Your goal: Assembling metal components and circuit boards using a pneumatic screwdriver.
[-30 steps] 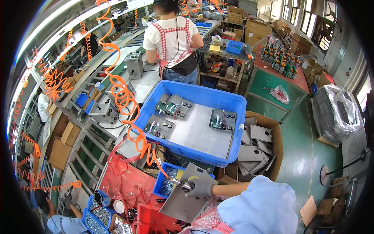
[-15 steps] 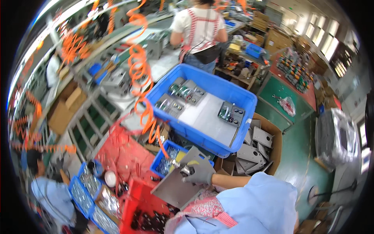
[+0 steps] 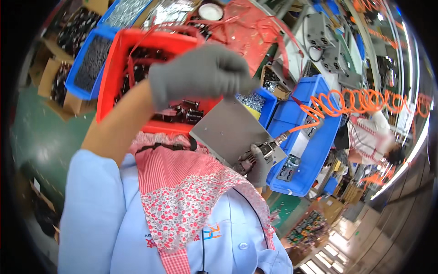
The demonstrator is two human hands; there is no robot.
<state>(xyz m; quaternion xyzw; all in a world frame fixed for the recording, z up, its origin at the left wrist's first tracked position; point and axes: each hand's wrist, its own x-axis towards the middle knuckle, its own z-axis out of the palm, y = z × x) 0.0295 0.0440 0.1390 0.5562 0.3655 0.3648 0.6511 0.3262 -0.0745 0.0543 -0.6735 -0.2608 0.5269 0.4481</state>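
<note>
My right hand [image 3: 258,168] is closed around an air tool [image 3: 268,149], the gloved fingers bent about its body with little slack. The tool lies across the lower right part of a grey metal plate [image 3: 230,125], and an orange hose [image 3: 305,127] runs from its metal end away to the right. From here I cannot tell whether my fingers also press on the plate itself.

My left hand [image 3: 200,75], gloved in grey too, is raised above the red bin [image 3: 171,127], near the plate's top corner. Its fingers are curled in and the hand is partly closed, but the fingertips are blurred, so I cannot tell whether they pinch something small or have nothing in them.

The plate sits tilted in front of my apron [image 3: 182,192], just beside the red bin, where black parts [image 3: 187,112] lie. Past the plate's far edge is a small blue tray [image 3: 269,109] of screws [image 3: 254,101], with something yellow at its near side. A big blue tub [image 3: 326,157] stands farther right, with a grey box [image 3: 288,169] of electronics inside it.
</note>
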